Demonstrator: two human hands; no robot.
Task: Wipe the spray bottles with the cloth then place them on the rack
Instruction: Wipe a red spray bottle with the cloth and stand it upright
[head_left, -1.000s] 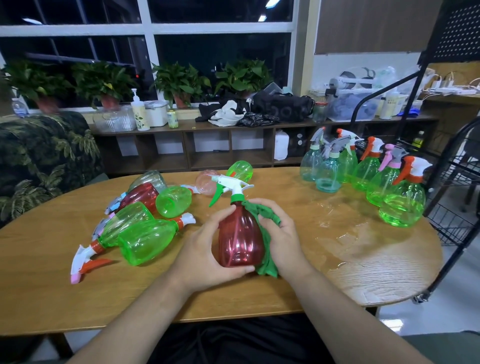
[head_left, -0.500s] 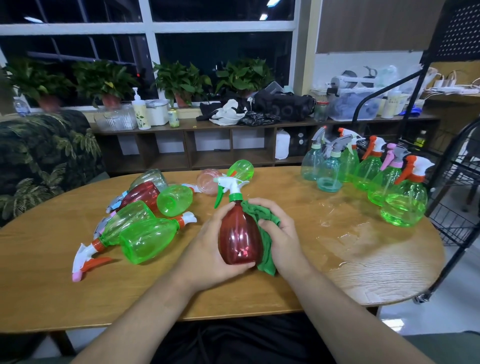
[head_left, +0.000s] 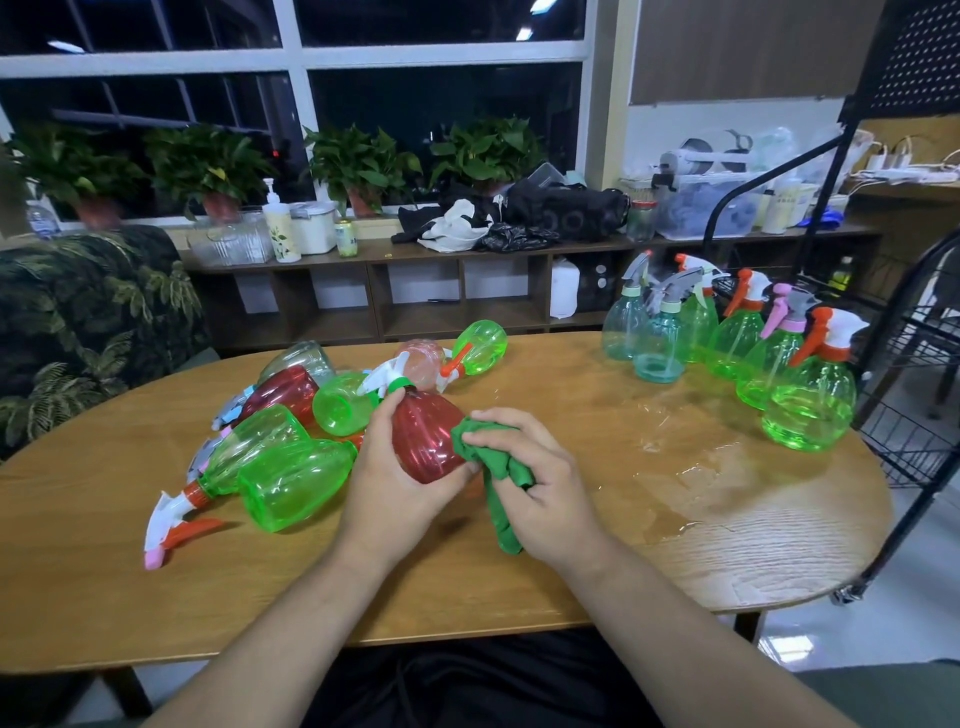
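Note:
My left hand (head_left: 395, 483) grips a red spray bottle (head_left: 427, 436) with a green collar and white trigger, tilted with its head pointing away to the left. My right hand (head_left: 540, 478) holds a bunched green cloth (head_left: 493, 467) and presses it against the bottle's right side; a tail of cloth hangs below my palm. A heap of lying bottles (head_left: 291, 467), green, red and clear, sits on the table just left of my hands. Several upright bottles (head_left: 810, 400) stand at the table's right end. The black wire rack (head_left: 919, 395) stands beyond that end.
The wooden oval table (head_left: 727, 530) has a wet patch (head_left: 685, 467) right of my hands. A leaf-patterned chair (head_left: 93, 322) stands at the left. A low shelf (head_left: 467, 291) with plants, bags and containers runs along the window behind.
The red bottle has gone from upright to tilted with its head to the left. My right hand with the cloth has slid from the bottle's neck down to its lower right side.

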